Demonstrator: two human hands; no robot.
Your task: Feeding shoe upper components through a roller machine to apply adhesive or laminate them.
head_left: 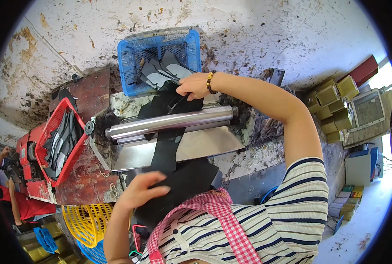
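A machine with a shiny metal roller (169, 122) lies across the bench before me. A black cut piece of sheet material (166, 149) runs over its metal plate (205, 147) and under the roller. Beyond the roller, my right hand (194, 86) has its fingers closed on a black piece (163, 100), among several overlapping dark ones. My left hand (145, 190) is on the near side, thumb and fingers apart, over a pile of black pieces (189, 176) at my lap. Whether its fingertips touch the pile, I cannot tell.
Behind the roller stands a blue basket (127, 66) with grey and black pieces. At the left are a red basket (64, 178) of similar pieces and a yellow basket (79, 224). Another person's arm (14, 202) shows at far left. Boxes (328, 94) are stacked at right.
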